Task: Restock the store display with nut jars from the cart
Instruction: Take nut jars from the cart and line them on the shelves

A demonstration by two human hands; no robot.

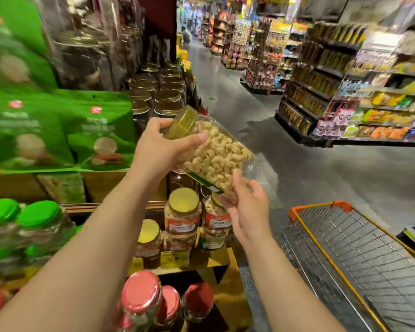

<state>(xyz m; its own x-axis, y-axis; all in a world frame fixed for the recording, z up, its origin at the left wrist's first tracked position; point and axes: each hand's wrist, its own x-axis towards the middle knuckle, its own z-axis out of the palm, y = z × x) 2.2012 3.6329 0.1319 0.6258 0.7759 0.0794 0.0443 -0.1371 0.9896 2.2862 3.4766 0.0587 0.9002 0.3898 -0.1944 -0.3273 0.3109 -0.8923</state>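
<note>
A clear jar of cashews (216, 154) with a gold lid is tilted in the air above the display, lid toward the upper left. My left hand (161, 147) grips it around the neck just below the lid. My right hand (247, 207) cups its lower end from beneath, fingers curled against the base. Below the jar, cashew jars with gold lids (182, 219) stand on the wooden display shelf (216, 259). The orange-rimmed wire cart (359, 255) stands at the lower right, and the part in view holds no jars.
Green bags (58, 130) fill the upper left shelf, dark gold-lidded jars (158, 94) stand behind. Green-lidded jars (22, 224) sit at the left, red-lidded jars (141, 293) at the bottom. The aisle floor (297, 164) runs ahead, with stocked shelving (345, 99) along its right side.
</note>
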